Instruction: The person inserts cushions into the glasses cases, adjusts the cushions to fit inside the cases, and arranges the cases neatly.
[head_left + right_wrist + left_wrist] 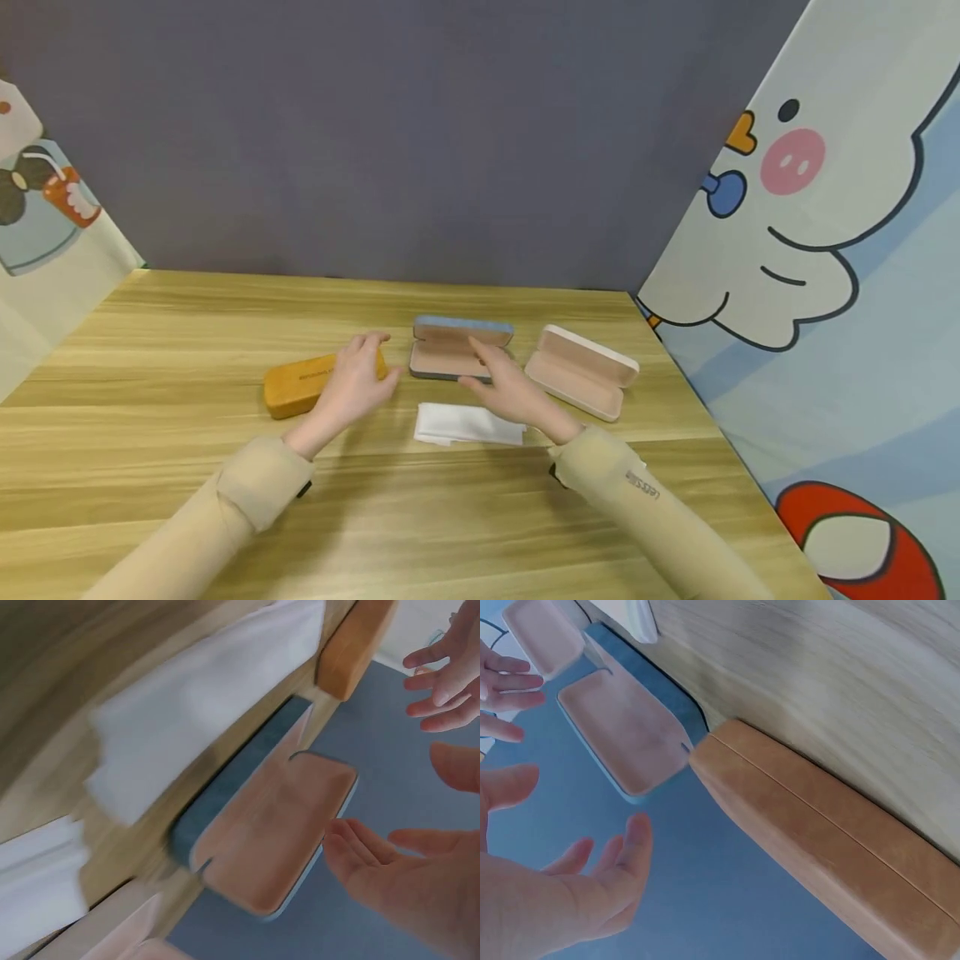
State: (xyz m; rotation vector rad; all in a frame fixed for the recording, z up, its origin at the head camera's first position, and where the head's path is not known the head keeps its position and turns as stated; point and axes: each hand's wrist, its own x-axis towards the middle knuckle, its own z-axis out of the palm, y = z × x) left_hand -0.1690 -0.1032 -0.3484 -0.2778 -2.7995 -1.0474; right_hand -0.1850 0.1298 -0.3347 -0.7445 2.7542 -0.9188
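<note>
My left hand hovers at the right end of a closed orange glasses case, its fingers loosely spread and holding nothing. Over the front right part of an open blue glasses case, my right hand has its thumb and fingers apart. In the right wrist view, the fingertips overlap the edge of the blue case's lid, and its pink lining shows bare. The left wrist view shows the orange case with a seam along its side, apart from the left fingers.
A folded white cloth lies in front of the blue case. To the right stands an open white glasses case with a pink lining. Another white cloth shows in the right wrist view. A grey panel rises behind the wooden table.
</note>
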